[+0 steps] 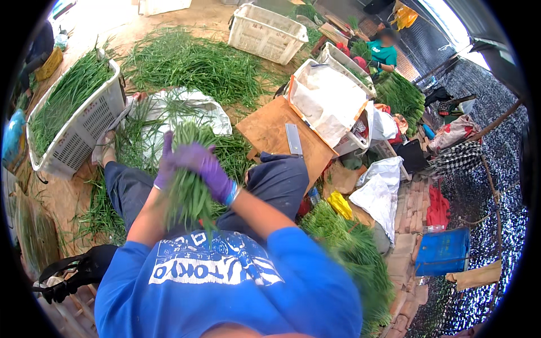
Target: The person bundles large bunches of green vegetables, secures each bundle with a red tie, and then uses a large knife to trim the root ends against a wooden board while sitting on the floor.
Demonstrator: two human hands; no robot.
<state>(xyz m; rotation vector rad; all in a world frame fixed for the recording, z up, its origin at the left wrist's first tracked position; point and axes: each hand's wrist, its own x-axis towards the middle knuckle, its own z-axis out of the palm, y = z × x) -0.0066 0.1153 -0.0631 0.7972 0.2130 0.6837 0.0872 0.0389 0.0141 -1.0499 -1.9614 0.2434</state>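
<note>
A loose bunch of green chives (193, 194) is held upright between my hands over my lap, its leaf tips hanging toward my chest. My left hand (164, 167), in a purple glove, presses on the bunch's left side with the fingers pointing up. Across the front of the bunch lies my right hand (204, 168), gloved in purple too and a little blurred, its fingers closed round the stems. Beyond them a white sack (211, 115) is spread out, with loose leaves on it. A broad-bladed cleaver (293, 139) rests on a wooden board (265, 127) to the right.
A white crate (76, 132) full of chives stands at left. Behind the sack lies a large heap of chives (197, 65), near another white crate (267, 35). Bundled chives (355, 259) lie at my right. A co-worker (385, 53) sits at the far right; a blue container (442, 252) is nearer.
</note>
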